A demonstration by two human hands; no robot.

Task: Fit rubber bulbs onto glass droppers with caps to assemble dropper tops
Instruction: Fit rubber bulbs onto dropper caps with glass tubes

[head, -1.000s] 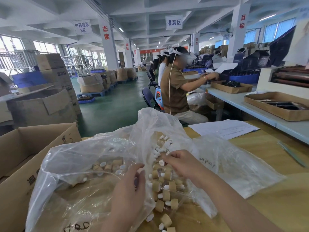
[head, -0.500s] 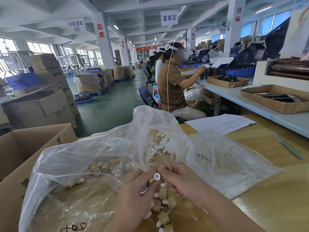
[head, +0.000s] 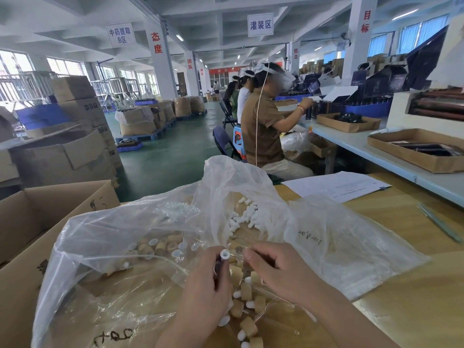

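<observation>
My left hand [head: 206,292] grips a white rubber bulb [head: 224,254], its open end up at my fingertips. Just to the right, my right hand [head: 273,270] pinches a thin glass dropper [head: 237,252] whose tip points toward the bulb. Below both hands lies a pile of assembled tops with tan caps [head: 247,307] and white bulbs. Loose white bulbs [head: 244,217] are heaped farther back on the plastic. More tan caps [head: 160,247] show through a clear bag [head: 113,247] at the left.
An open cardboard box [head: 27,222] stands at the left. A paper sheet [head: 334,187] and a pen [head: 439,222] lie on the wooden table [head: 406,310]. A second clear bag [head: 339,247] spreads to the right. Seated workers sit at a bench beyond.
Both hands have drawn nearer to me from the bulb heap. My left hand now holds a bulb upright, and my right hand has brought a glass dropper beside it.
</observation>
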